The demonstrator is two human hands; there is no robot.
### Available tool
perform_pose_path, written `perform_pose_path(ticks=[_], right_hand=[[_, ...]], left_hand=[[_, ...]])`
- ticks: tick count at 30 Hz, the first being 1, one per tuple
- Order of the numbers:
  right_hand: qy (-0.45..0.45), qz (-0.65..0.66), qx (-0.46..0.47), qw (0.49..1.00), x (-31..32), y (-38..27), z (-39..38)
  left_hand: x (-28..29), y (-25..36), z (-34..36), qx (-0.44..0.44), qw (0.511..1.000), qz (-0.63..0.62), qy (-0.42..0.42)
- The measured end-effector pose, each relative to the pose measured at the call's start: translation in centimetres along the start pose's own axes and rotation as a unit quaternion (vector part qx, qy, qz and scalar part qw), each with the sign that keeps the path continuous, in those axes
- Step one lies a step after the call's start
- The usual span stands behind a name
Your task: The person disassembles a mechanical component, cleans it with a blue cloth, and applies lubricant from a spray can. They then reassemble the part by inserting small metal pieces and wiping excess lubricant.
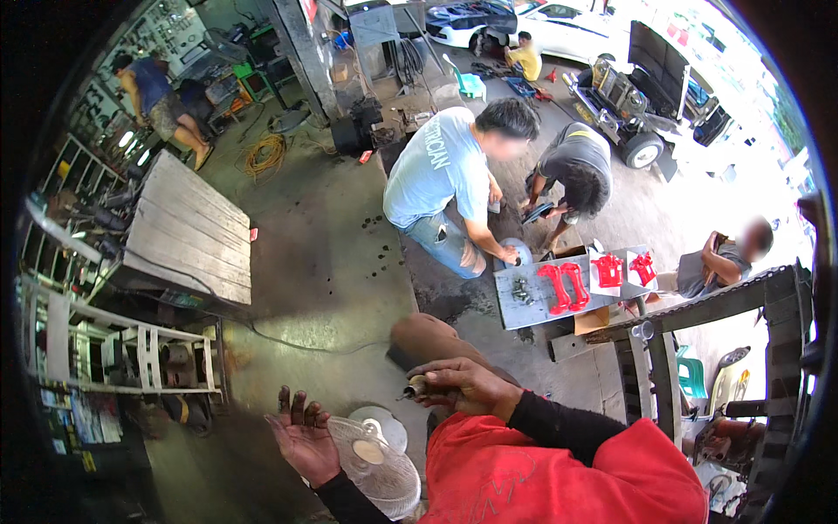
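My right hand (pixel 467 387) pinches a small, round metal part (pixel 416 385) between thumb and fingers, in front of my body. The part is dull brown with a thin dark tip; its exact kind cannot be made out. Held up to the left, palm showing, my left hand (pixel 307 447) has its fingers apart and nothing in them. Dark grease covers its fingertips. A white fan (pixel 375 463) stands just beside and behind that hand, partly hidden by it.
Ahead, two people bend near a metal table (pixel 515 310) bearing red brake calipers (pixel 566 288). Another person (pixel 716 262) is at the right, beside a dark metal frame (pixel 777 306). A wooden board (pixel 188 231) and a white rack (pixel 131 349) stand at left. A cable (pixel 323 349) crosses the floor.
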State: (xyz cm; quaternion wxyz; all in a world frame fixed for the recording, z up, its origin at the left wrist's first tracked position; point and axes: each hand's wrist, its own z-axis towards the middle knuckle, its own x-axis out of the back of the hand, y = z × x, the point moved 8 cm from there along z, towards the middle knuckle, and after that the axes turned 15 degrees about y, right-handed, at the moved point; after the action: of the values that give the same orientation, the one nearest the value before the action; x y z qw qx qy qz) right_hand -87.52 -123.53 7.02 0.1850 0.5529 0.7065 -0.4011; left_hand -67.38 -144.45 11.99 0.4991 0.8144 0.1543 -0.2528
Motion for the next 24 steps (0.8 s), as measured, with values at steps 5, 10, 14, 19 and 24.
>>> perform_pose_path(ticks=[5, 10, 14, 19, 24], right_hand=[[0.001, -0.028, -0.030, 0.999, -6.6, -3.6, 12.3], [-0.024, -0.038, -0.042, 0.998, -16.5, -11.2, 26.1], [-0.058, 0.016, -0.052, 0.997, -28.4, -18.9, 33.2], [-0.083, 0.071, -0.023, 0.994, -40.8, -27.7, 37.8], [-0.028, 0.017, 0.003, 0.999, -48.1, -32.0, 42.5]], left_hand=[[-2.2, 2.1, 14.6, -0.004, 0.999, -0.016, 0.031], [-10.4, 14.1, 32.8, -0.120, 0.992, 0.019, 0.036], [-19.2, 23.4, 43.6, -0.129, 0.984, 0.114, 0.037], [-18.7, 25.3, 51.2, -0.113, 0.961, 0.234, 0.092], [-11.3, 25.3, 55.5, 0.089, 0.933, 0.287, 0.199]])
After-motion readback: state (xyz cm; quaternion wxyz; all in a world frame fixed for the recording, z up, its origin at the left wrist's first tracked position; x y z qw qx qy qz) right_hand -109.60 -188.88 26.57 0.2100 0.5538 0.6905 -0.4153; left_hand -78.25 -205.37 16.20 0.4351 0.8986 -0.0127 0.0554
